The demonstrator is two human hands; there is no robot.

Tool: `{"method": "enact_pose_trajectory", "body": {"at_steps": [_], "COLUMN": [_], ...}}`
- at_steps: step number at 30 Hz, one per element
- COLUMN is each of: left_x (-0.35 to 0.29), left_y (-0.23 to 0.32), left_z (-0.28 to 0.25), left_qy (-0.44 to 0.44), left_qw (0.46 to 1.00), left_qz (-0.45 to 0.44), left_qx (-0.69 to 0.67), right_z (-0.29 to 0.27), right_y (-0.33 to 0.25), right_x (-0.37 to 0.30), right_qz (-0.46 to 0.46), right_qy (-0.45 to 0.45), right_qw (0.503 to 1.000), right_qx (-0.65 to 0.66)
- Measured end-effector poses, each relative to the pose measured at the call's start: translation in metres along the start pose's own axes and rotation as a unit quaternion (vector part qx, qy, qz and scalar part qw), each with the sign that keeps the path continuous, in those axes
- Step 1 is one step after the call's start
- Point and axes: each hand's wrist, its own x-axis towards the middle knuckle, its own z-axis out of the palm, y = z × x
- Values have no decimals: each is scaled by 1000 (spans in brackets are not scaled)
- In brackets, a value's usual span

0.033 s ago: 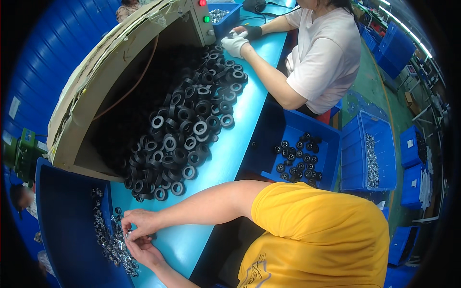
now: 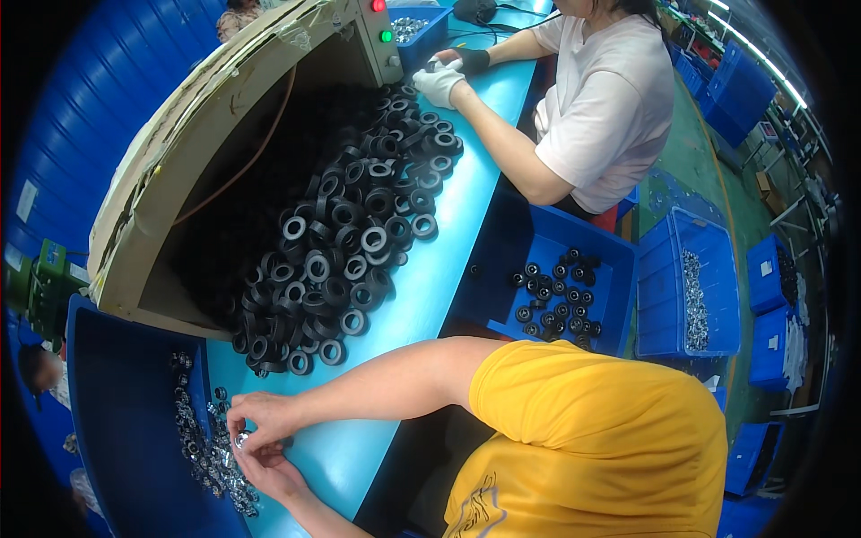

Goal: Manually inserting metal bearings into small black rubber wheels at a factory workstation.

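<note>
A small round silver metal part (image 2: 242, 439) is pinched in the fingertips of my right hand (image 2: 263, 417), the upper one in the picture. Just below, my left hand (image 2: 269, 473) is closed with its fingertips against the same part. Something dark shows between the two palms, too hidden to name. Both hands are over the near edge of a heap of small shiny metal parts (image 2: 215, 462), which lies at the blue tray and table edge. Beyond my right forearm spreads a large pile of black rings (image 2: 345, 242).
A deep blue bin (image 2: 134, 430) stands left of the light-blue table (image 2: 345, 457). A curved cardboard-edged housing (image 2: 134, 197) arches over the rings. Across the table a co-worker (image 2: 601, 117) in gloves handles something small. A blue crate (image 2: 619, 260) holds black wheels.
The small metal part has tilted slightly in my fingers, so its bright face shows more. Both hands stay in nearly the same place.
</note>
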Motion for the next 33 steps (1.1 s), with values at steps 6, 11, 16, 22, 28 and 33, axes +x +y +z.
{"method": "enact_pose_trajectory", "body": {"at_steps": [6, 11, 16, 22, 28, 33], "left_x": [6, 0, 3, -13, -10, -6], "left_y": [-3, 2, -5, 26, 22, 22], "left_z": [-3, -27, -15, 8, 10, 7], "left_qy": [10, -15, -38, -23, -27, -58], "left_qw": [999, 998, 993, 990, 988, 984], "left_qz": [-25, -28, -37, -39, -38, -15], "left_qx": [-36, -56, -106, -131, -148, -168], "right_z": [3, 22, -3, -4, -6, -6], "right_y": [11, 16, 6, -38, -34, -29], "right_x": [3, 6, 2, 3, 3, 7], "right_qz": [-30, -74, -53, 47, 77, 47], "right_qy": [3, 7, -16, -49, -59, -17], "right_qw": [1000, 997, 994, 997, 995, 996], "right_qx": [-5, -21, -97, -32, -14, 72]}}
